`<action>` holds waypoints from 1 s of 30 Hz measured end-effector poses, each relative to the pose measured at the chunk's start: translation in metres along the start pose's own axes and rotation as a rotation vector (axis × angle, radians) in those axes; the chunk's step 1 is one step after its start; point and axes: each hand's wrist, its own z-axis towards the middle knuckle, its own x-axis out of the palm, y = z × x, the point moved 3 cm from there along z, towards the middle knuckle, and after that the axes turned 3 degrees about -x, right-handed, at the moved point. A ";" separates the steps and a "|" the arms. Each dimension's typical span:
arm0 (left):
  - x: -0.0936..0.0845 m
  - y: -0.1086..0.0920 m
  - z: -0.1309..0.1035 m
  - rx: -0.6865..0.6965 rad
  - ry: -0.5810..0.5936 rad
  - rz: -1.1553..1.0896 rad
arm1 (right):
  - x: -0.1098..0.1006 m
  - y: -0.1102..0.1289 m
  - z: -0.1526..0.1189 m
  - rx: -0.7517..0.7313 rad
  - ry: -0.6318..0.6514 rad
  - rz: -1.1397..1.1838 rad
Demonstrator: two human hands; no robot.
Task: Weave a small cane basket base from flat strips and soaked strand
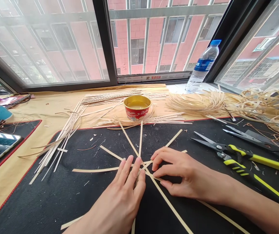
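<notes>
Flat pale strips, apparently bamboo (167,201), cross one another in a star shape on the black mat. My left hand (124,191) lies over the left side of the crossing, its fingers stretched out and pressing the strips down. Just right of the crossing, my right hand (184,172) has curled fingers, with the fingertips closed at a strip near the centre. Its thumb tip lies low, close to another strip. Both hands partly cover the strips, so the exact grip and some of the crossings are hidden.
Yellow-and-black pruning shears (242,161) and scissors (249,136) lie at right. A red tin (137,112) holding liquid stands behind the crossing. Loose strips (61,139) are at left, coiled strips (200,102) and a water bottle (202,66) at back right, a phone (1,146) far left.
</notes>
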 end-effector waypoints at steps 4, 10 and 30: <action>0.000 -0.003 -0.002 0.014 -0.071 0.015 | 0.002 -0.002 0.000 0.000 -0.012 0.021; 0.010 -0.004 -0.003 -0.060 -0.093 0.006 | 0.000 0.001 0.001 -0.016 0.010 0.000; -0.015 0.010 -0.001 -0.242 -0.228 -0.107 | 0.003 0.005 0.007 -0.156 -0.033 -0.192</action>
